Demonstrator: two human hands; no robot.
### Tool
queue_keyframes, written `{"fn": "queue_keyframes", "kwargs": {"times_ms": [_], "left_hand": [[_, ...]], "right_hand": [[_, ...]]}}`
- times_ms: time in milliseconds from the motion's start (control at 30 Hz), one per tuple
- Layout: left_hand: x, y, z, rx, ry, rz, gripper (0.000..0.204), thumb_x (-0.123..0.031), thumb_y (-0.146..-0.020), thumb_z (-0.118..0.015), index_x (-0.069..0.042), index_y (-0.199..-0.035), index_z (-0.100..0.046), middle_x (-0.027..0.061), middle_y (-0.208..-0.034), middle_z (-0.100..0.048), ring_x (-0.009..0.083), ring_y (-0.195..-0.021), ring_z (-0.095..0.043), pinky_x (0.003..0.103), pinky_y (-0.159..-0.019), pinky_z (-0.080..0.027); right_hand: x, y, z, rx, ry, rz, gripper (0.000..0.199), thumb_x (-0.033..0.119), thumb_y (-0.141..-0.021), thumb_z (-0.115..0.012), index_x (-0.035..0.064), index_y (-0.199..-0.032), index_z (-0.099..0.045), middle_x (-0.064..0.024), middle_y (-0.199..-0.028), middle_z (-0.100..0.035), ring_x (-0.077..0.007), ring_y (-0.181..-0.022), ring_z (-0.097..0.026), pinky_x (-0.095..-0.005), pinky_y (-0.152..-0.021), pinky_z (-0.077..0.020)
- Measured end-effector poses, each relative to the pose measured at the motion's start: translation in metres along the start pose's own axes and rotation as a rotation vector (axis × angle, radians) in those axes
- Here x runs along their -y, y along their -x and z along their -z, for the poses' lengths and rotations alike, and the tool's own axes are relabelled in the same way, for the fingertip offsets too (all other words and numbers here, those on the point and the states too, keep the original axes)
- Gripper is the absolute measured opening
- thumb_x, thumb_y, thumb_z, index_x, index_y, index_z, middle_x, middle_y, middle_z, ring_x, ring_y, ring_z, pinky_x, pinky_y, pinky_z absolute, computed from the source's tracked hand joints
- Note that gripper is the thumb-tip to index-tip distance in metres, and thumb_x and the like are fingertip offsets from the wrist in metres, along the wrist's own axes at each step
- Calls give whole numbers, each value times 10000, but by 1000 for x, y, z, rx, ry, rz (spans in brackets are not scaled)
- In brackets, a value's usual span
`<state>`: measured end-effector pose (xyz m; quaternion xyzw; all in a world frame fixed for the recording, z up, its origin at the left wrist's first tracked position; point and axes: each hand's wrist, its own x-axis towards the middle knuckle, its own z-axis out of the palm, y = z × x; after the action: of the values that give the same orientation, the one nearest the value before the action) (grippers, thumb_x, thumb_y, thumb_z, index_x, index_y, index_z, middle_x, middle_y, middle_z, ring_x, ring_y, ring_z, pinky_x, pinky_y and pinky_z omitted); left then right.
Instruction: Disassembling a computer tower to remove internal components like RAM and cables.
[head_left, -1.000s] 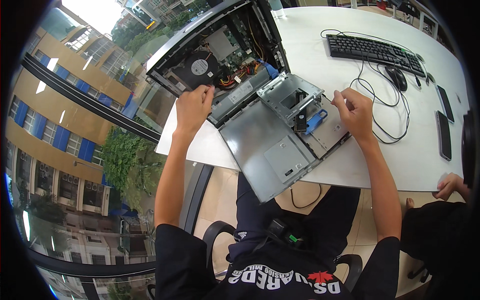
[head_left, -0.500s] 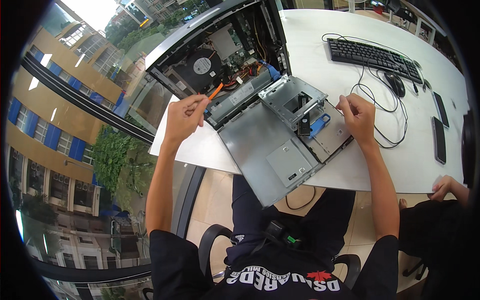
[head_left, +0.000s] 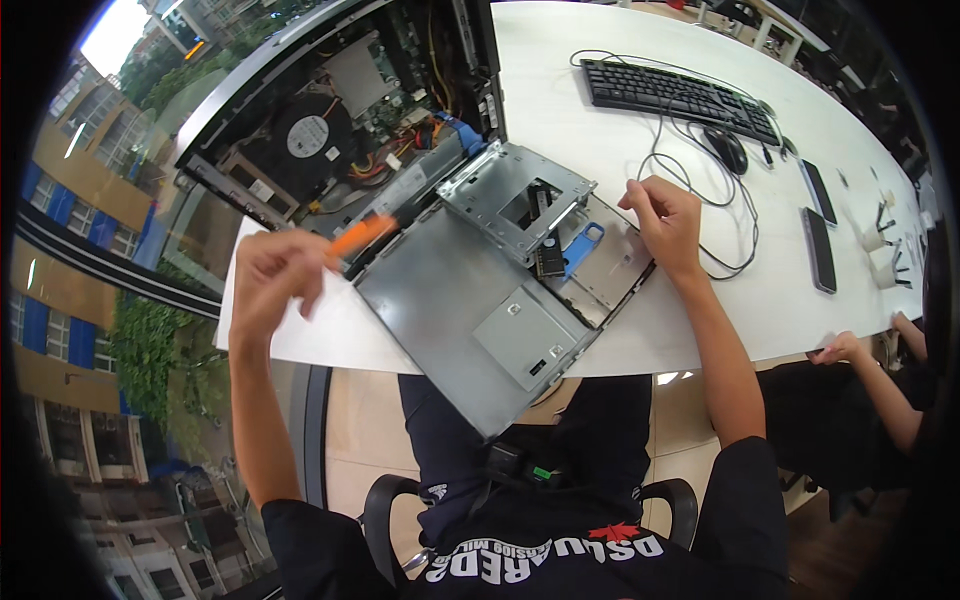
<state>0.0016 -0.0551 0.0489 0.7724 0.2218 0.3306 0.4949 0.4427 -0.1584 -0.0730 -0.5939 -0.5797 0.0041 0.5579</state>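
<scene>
Left hand point(head_left: 275, 280) grips a blurred orange piece point(head_left: 362, 236) near tabletop's point(head_left: 700, 325) near-left corner. Right hand point(head_left: 667, 225) curled beside opened PC point(head_left: 440, 285); can't tell if it's gripping anything.

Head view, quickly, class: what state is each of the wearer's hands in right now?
Left hand: closed, holding a blurred orange object.
Right hand: fingers curled closed; whether it pinches something small cannot be told.
</scene>
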Motion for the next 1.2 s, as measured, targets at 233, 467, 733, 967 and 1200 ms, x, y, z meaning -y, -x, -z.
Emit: {"fn": "queue_keyframes", "kwargs": {"times_ms": [233,467,733,967,1200], "left_hand": [[-32,-31,-79,160,-220,-130,63,-55,-927,-755,6,-931,-771,17,-655,-668,47,-503,-542,217,-465,-354],[-17,-20,-150,-47,-782,-450,117,-121,-793,-843,-89,-893,-792,31,-923,-675,192,-787,-622,309,-647,-490],[29,-80,-183,-16,-829,-917,164,-106,-801,-787,-58,-947,-731,44,-939,-686,253,-988,-651,417,-963,-506],[55,-101,-180,-131,-799,-913,302,-15,-761,-698,-65,-1054,-753,57,-948,-663,266,-973,-642,447,-1003,-507],[55,-93,-165,-208,-773,-849,292,-17,-784,-739,-86,-1066,-772,24,-918,-675,229,-913,-634,393,-893,-474]], "right_hand": [[3,5,1,-57,-20,-47,238,131,-947,-687,15,-747,-742,-36,-594,-617,-72,-452,-422,-276,-455,-313],[30,7,6,-44,-171,-17,190,104,-960,-666,10,-812,-740,-27,-700,-669,-45,-492,-470,-238,-470,-340],[56,45,18,12,-27,167,286,-88,-856,-667,-2,-1128,-680,-60,-928,-716,-32,-495,-512,-193,-499,-391],[50,51,6,-137,132,289,281,-27,-775,-791,63,-1022,-691,-33,-929,-709,-70,-453,-535,-228,-414,-395],[61,53,1,-48,243,435,342,-42,-735,-817,61,-1049,-729,-35,-975,-731,-75,-491,-559,-222,-409,-430]]}}
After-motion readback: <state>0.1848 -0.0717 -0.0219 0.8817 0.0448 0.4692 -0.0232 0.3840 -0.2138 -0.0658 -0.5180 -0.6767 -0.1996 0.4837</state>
